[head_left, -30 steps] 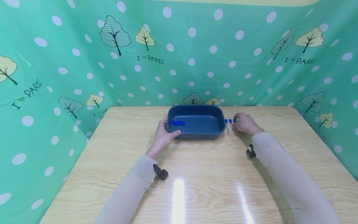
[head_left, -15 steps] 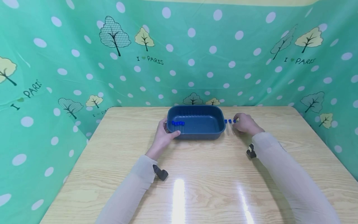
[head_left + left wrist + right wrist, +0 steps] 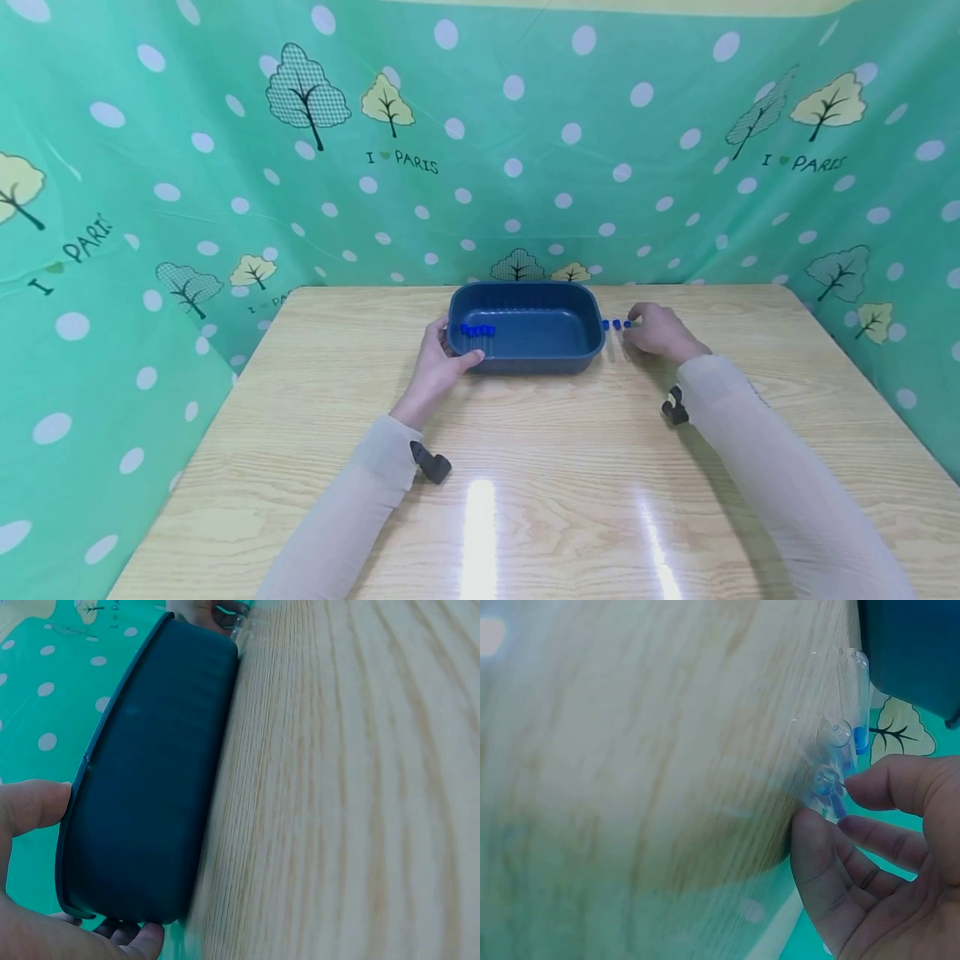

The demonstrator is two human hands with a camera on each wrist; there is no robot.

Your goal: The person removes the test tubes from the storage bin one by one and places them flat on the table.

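A dark blue plastic basin (image 3: 536, 364) stands toward the back of the table. My left hand (image 3: 441, 367) grips its left end, thumb over the near rim and fingers around the outside, as the left wrist view also shows of the basin wall (image 3: 146, 772). Inside, at the left, lie several clear test tubes with blue caps (image 3: 477, 331). To the right of the basin, two capped tubes (image 3: 611, 346) lie on the table. Beside them my right hand (image 3: 660, 331) pinches a third test tube (image 3: 825, 782) between thumb and fingers; the hand hides most of it in the head view.
The light wooden table (image 3: 525, 467) reaches to a green dotted cloth (image 3: 513, 167) at the back and sides. Black wrist mounts (image 3: 431, 462) sit on both sleeves. Bright light reflections streak the table's front.
The cap by my right hand has shifted very slightly left, and the right hand has moved a touch. The left hand and the basin look unmoved.
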